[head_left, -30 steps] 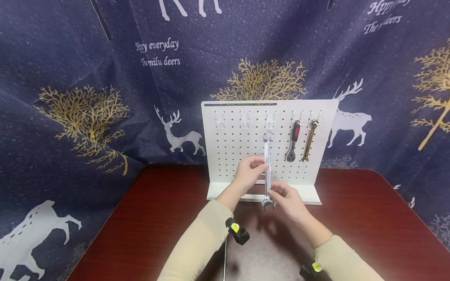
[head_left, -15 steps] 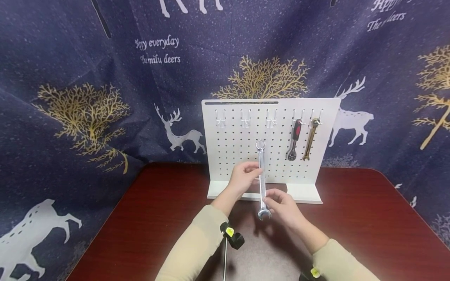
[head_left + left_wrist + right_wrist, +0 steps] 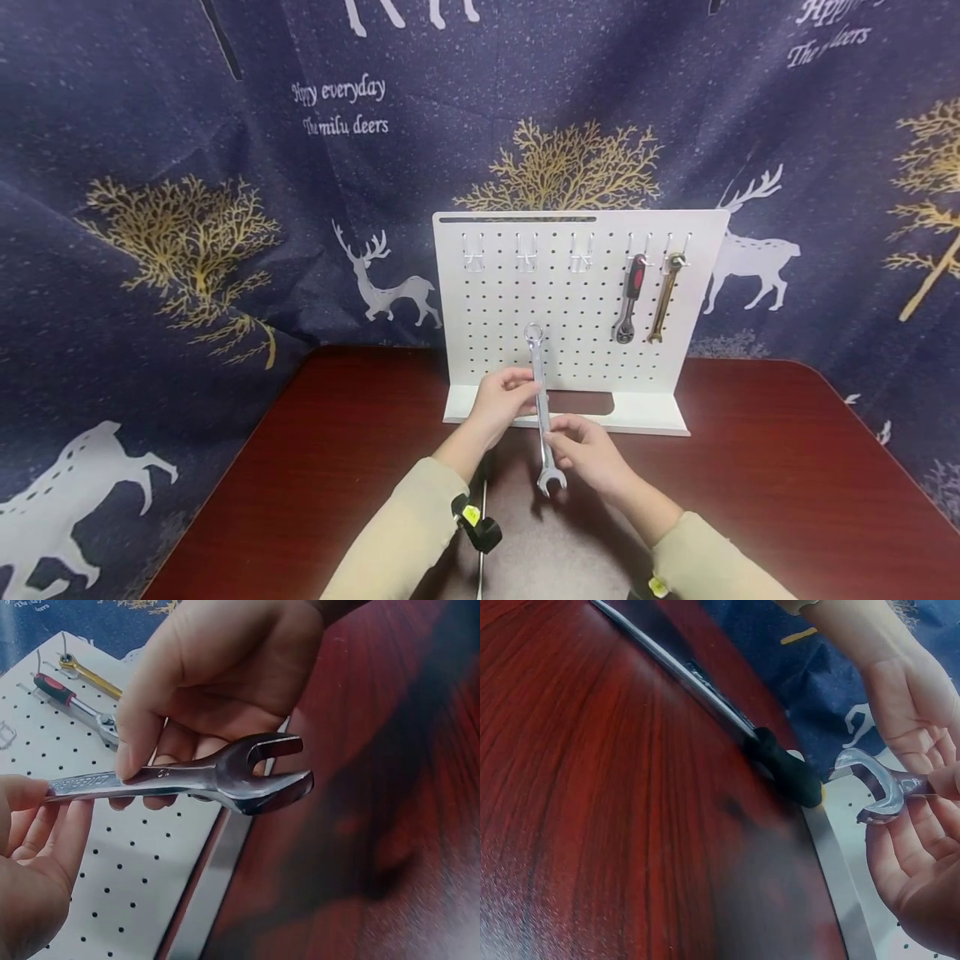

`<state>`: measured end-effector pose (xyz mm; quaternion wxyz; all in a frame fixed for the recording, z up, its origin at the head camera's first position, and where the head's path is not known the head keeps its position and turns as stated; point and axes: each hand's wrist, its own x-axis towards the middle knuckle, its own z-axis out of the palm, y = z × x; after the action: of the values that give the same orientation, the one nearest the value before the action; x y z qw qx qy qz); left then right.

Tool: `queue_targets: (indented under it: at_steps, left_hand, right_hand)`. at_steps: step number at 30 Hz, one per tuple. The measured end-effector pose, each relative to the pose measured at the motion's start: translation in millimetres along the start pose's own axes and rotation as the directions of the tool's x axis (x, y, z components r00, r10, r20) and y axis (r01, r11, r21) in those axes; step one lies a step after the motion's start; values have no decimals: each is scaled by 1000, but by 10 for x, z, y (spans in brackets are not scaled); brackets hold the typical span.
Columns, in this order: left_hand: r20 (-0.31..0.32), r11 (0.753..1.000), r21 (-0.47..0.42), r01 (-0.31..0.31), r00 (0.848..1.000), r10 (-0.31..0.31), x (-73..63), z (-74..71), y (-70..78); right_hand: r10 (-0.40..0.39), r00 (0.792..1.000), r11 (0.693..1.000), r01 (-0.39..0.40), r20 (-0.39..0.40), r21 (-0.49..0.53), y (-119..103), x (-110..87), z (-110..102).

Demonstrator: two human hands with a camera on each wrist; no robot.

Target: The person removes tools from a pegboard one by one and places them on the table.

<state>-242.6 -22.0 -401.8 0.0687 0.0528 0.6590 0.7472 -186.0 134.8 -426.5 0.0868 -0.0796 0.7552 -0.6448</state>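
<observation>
Both hands hold a silver combination wrench [image 3: 542,408] in front of the pegboard, its ring end up and its forked end down toward me. My left hand [image 3: 504,402] pinches the shaft above the middle. Lower down, close to the forked end, the thumb and fingers of my right hand [image 3: 588,450] pinch it too. In the left wrist view the wrench's open jaw [image 3: 259,774] points right, past the right hand [image 3: 232,667]. The right wrist view shows the same forked end [image 3: 877,787] between the two hands.
A white pegboard [image 3: 495,325] stands on the red-brown table [image 3: 322,467]. On its right hooks hang a ratchet [image 3: 630,300] with a red-black handle and a gold wrench [image 3: 664,300]. Three clear hooks to the left hold nothing. A screwdriver [image 3: 784,769] lies on the table by the left forearm.
Both hands have drawn the wrench down, left and toward me, away from the hooks. It now tilts slightly, ring end to the left.
</observation>
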Motion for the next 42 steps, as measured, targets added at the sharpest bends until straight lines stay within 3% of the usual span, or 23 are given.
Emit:
queue_targets:
  at_steps: [13,27,34,42]
  left_hand:
    - [25,998,37,60,998,-61,-128,-119,-193]
    - [50,981,191,34,998,-45,-279,-172,-330]
    - [83,974,224,21,996,-40,-341,-197,-359]
    - [75,963,268,26,996,-48,-415,-213,-414]
  right_hand:
    - [-15,996,1000,16,84,-9,54,-22,83]
    - [-14,988,997,27,156,-78,192,-76,134]
    - [4,981,997,12,195,-82,235,-91,150]
    - [7,975,997,10,224,-72,237,-127,179]
